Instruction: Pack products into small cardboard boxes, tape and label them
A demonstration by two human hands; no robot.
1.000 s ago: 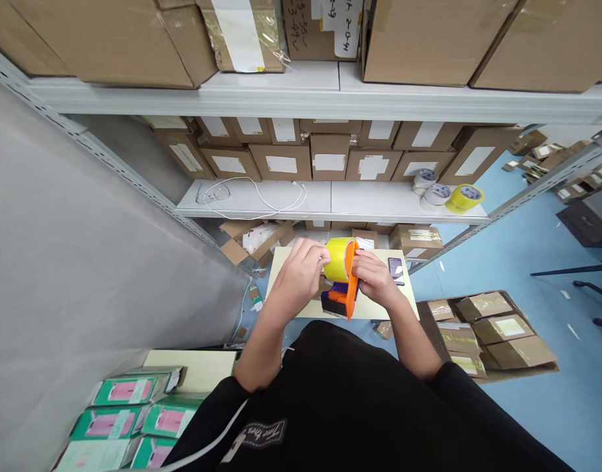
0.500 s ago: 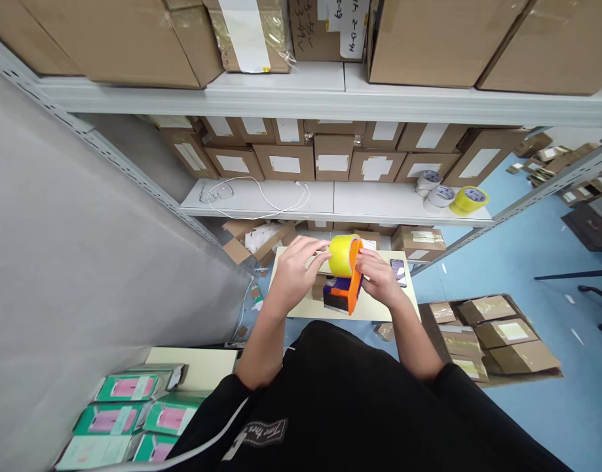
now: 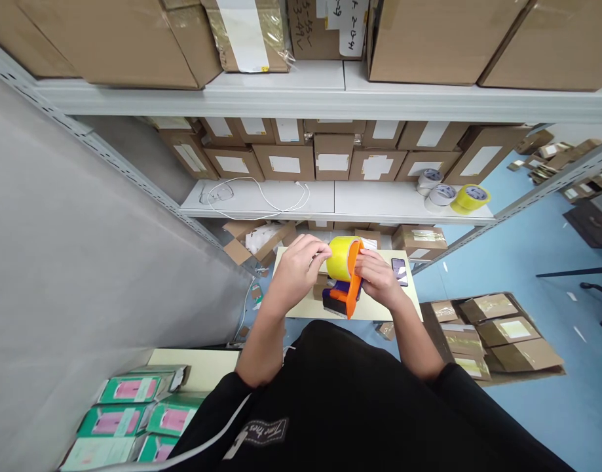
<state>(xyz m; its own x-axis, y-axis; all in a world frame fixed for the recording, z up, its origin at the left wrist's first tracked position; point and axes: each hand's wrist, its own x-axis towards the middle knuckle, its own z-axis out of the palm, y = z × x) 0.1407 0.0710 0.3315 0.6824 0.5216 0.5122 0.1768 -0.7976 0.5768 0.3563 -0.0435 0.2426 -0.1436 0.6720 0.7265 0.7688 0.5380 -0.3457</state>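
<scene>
An orange and dark blue tape dispenser is in front of me, above the table, with its toothed edge pointing down and toward me. On it sits a roll of yellow packing tape. My right hand grips the orange frame from the right side. At the roll's left edge my left hand is pinched, thumb against fingertips, on the yellow tape. How much tape lies between those fingertips is too small to see.
Below is a cream table with a phone. Several tape rolls and a white cable lie on the shelf ahead. An open carton stands left, a tray of boxes right, green boxes lower left.
My left thumb and fingertips have closed together at the roll's edge. The dispenser has tipped slightly and sunk a little; my right hand keeps its grip.
</scene>
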